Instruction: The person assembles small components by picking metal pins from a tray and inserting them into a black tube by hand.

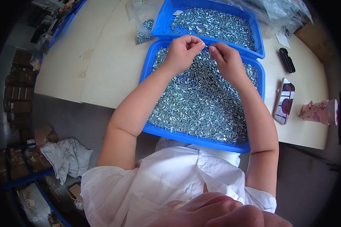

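Observation:
My left hand (182, 53) is closed in a pinch above the far edge of the nearer blue tray (147, 72). Its fingertips hold one end of a small, thin metal piece (206, 46). From the other side, my right hand (229, 62) pinches the same piece; whether it is one part or two joined cannot be made out. Beneath both hands, the nearer tray holds a thick layer of small shiny metal pins (197, 102). Behind it stands a second blue tray (259, 41) with more such pins (219, 26).
A clear plastic bag (143, 36) with metal pieces lies left of the trays. To the right are a black case (287, 60), a phone (284, 100) and a pink cup (319, 112). Clear plastic wrap (280, 13) lies at the back right. Cartons (19, 87) stand at far left.

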Demonstrator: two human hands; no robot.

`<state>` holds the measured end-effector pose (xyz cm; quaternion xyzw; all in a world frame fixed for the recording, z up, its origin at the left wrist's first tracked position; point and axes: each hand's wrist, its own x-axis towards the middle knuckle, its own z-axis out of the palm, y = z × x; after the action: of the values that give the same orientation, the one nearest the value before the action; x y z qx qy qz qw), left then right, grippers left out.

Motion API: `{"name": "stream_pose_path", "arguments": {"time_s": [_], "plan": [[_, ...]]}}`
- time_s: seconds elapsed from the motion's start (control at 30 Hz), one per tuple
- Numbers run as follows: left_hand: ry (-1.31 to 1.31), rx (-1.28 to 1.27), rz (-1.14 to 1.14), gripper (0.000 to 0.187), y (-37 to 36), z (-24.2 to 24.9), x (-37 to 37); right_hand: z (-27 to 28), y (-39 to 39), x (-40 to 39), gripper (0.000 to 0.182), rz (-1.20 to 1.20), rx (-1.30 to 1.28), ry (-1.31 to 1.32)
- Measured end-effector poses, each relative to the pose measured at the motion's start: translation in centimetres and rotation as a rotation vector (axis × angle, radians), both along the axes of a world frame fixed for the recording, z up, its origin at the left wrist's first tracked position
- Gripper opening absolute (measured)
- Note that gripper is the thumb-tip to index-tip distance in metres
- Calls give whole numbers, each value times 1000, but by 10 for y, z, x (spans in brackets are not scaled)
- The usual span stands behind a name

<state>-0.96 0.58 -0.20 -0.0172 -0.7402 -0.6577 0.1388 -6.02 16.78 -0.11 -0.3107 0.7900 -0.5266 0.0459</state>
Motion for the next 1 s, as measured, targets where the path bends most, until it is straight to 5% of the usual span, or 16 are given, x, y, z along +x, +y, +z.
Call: {"name": "stream_pose_path", "arguments": {"time_s": [0.73,0.8,1.0], "plan": [[9,-90,-4,11,2,-3,-1,1,-1,3,21,-13,115,67],[25,-73,-3,11,2,-3,-1,0,-4,5,20,-33,-55,167],[33,-156,18,10,1,-3,-1,6,-1,6,19,-13,79,41]]}}
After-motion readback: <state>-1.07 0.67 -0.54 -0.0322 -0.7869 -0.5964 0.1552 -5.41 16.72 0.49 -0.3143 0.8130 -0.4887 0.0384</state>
